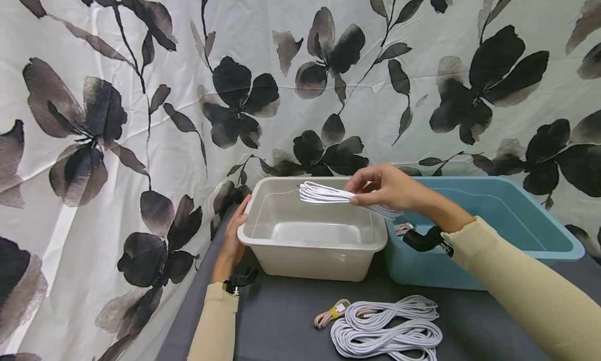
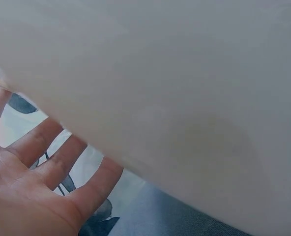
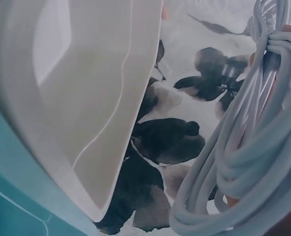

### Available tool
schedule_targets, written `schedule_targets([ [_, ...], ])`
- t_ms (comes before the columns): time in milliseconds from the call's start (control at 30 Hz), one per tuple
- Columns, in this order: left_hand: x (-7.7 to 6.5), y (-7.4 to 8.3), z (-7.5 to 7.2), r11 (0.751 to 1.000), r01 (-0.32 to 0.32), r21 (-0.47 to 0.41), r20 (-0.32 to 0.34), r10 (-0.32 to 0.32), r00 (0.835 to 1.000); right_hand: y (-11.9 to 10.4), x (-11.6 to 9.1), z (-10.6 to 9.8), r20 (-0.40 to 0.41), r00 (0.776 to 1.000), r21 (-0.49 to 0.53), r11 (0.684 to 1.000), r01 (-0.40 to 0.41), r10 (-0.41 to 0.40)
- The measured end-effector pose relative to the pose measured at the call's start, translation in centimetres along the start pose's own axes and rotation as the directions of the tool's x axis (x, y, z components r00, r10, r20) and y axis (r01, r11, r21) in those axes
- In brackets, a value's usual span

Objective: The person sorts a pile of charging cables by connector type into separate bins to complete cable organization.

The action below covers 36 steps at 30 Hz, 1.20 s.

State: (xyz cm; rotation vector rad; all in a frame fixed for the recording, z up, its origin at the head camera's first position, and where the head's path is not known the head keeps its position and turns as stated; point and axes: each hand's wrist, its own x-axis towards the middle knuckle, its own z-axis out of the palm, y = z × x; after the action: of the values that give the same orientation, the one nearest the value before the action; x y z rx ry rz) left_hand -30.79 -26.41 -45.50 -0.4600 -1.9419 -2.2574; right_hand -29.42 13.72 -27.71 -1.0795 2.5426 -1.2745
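Note:
My right hand point(image 1: 392, 190) pinches a coiled white cable point(image 1: 324, 193) between thumb and fingers, above the right part of a beige plastic bin point(image 1: 310, 262). Loops of the cable fill the right side of the right wrist view, gathered near the top. At the bin's left side, my left hand point(image 1: 233, 237) touches the outside, fingers up near the rim. The left wrist view shows its fingers point(image 2: 99, 184) spread and fairly straight against the pale wall. Inside the beige bin no objects show.
A larger blue bin point(image 1: 436, 275) stands right beside the beige one, partly behind my right forearm. In front, on the dark grey table point(image 1: 281, 319), lie white coiled cables point(image 1: 385, 332) and a pinkish-beige cable point(image 1: 324, 318) with a yellow tie. Behind hangs a floral curtain point(image 1: 291, 116).

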Motion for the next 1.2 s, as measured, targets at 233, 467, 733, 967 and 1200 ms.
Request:
schedule_targets([
  [233, -0.1, -0.1, -0.1, 1.0, -0.012, 0.001, 0.017, 0.012, 1.0, 0.7, 2.3, 0.1, -0.012, 0.998, 0.029, 0.998, -0.062, 0.062],
  [467, -0.1, -0.1, -0.2, 1.0, -0.005, 0.013, 0.0, 0.005, 1.0, 1.7, 4.5, 0.5, -0.031, 0.996, 0.024, 0.996, -0.082, 0.083],
  [733, -0.1, -0.1, -0.2, 1.0, -0.016, 0.013, 0.004, 0.016, 1.0, 2.7, 6.5, 1.2, -0.029, 0.994, 0.05, 0.994, -0.101, 0.102],
  [967, -0.2, 0.0, -0.3, 1.0, -0.014, 0.016, 0.003, 0.014, 1.0, 3.4, 8.1, 2.0, -0.008, 0.992, 0.053, 0.991, -0.127, 0.127],
  [1200, -0.2, 0.1, -0.3, 1.0, -0.011, 0.016, 0.008, 0.011, 1.0, 4.0, 9.4, 2.8, -0.006, 0.987, 0.07, 0.984, -0.162, 0.162],
])
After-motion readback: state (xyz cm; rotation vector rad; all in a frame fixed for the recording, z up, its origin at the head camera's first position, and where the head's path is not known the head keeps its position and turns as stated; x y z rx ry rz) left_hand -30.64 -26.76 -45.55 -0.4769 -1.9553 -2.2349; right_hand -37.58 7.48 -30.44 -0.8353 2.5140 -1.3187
